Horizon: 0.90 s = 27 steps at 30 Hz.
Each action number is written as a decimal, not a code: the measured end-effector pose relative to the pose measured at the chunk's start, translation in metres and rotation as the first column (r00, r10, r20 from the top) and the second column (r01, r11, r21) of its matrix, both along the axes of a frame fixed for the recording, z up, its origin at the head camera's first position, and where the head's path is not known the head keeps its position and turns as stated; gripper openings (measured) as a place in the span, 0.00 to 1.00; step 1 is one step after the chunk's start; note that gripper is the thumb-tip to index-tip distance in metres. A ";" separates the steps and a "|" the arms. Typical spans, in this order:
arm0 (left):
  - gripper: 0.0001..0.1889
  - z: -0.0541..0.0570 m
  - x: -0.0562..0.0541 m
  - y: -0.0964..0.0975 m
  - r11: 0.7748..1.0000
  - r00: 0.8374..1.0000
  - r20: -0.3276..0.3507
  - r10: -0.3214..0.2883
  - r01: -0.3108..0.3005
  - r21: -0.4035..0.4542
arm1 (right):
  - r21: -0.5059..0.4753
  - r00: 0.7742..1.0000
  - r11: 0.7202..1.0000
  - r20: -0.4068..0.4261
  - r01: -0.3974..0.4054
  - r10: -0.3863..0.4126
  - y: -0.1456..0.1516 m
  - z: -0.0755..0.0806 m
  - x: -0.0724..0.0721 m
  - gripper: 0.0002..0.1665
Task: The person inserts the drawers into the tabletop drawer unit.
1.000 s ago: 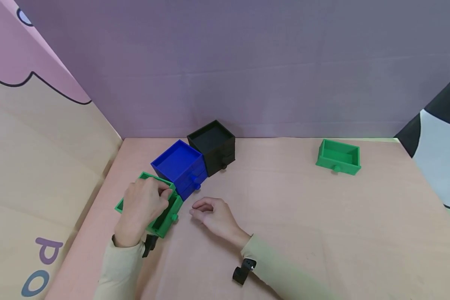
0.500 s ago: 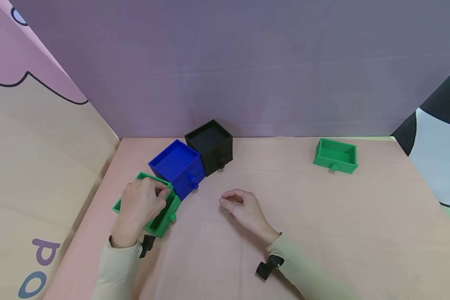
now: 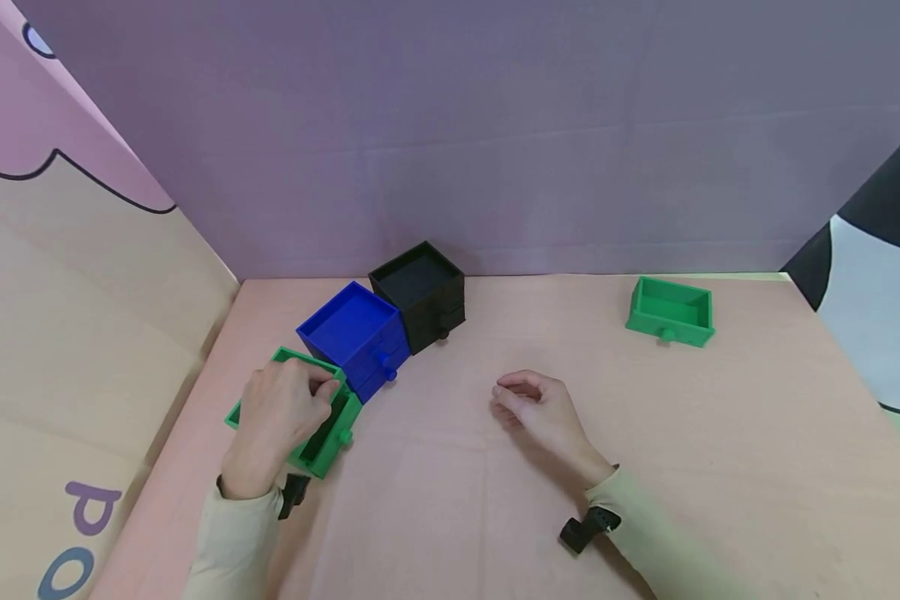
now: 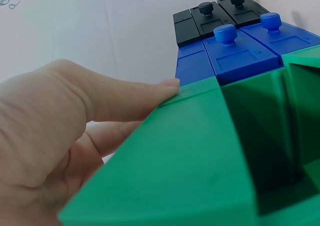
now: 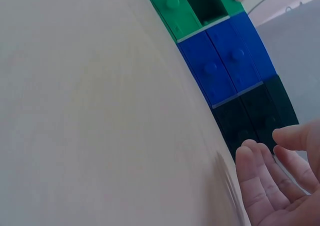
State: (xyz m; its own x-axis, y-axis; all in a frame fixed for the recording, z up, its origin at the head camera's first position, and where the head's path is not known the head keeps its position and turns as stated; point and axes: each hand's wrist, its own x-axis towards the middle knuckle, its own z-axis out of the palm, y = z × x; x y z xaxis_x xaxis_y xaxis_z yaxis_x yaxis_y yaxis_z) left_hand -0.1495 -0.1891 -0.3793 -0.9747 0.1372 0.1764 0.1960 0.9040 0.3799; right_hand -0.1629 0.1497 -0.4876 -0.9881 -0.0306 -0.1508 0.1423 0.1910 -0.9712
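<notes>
My left hand [image 3: 281, 417] holds the top of a small green drawer cabinet [image 4: 175, 166], thumb and fingers on its upper edge. The cabinet's upper slot gapes with no drawer in it; a lower drawer with a round knob [image 3: 345, 437] sits below. Part of the cabinet is hidden behind the hand. Over the middle of the table is my right hand [image 3: 547, 417], fingers loosely bent, holding nothing. A loose green drawer [image 3: 654, 323] with a knob lies at the back right, apart from both hands.
A blue two-drawer cabinet [image 3: 348, 321] touches the green one, and a black two-drawer cabinet [image 3: 420, 279] stands beside the blue, near the back wall [image 3: 540, 167]. A cream side wall [image 3: 105, 317] borders the pink tabletop [image 3: 450, 517] on the left.
My right hand has moved away from the green cabinet, rightward across the table. The left hand keeps its hold, and the cabinets and loose drawer stay in place.
</notes>
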 end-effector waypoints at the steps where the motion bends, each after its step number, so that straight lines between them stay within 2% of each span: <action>1: 0.11 0.000 0.000 0.000 1.000 1.000 -0.004 0.000 0.000 -0.001 | 0.002 1.000 1.000 0.004 0.004 -0.004 0.005 0.000 0.000 0.15; 6: 0.10 -0.001 0.000 0.000 1.000 1.000 -0.009 0.002 -0.002 0.005 | 0.013 0.999 0.999 0.009 0.045 -0.045 0.030 0.002 0.001 0.18; 16: 0.10 -0.002 0.001 0.000 1.000 1.000 0.001 0.012 -0.012 -0.001 | 0.057 0.994 0.993 -0.040 0.106 -0.104 0.083 0.013 -0.003 0.25; 27: 0.10 0.000 0.001 -0.001 1.000 1.000 0.003 0.016 -0.016 -0.006 | 0.117 0.977 0.973 -0.101 0.197 -0.185 0.137 0.012 -0.008 0.29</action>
State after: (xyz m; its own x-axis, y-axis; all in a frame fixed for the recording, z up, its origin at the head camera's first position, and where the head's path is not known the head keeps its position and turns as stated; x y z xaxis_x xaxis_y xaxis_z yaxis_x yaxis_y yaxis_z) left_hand -0.1485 -0.1900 -0.3796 -0.9773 0.1223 0.1728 0.1801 0.9094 0.3748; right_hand -0.1710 0.2867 -0.4755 -0.9834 0.1735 -0.0530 0.1024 0.2899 -0.9516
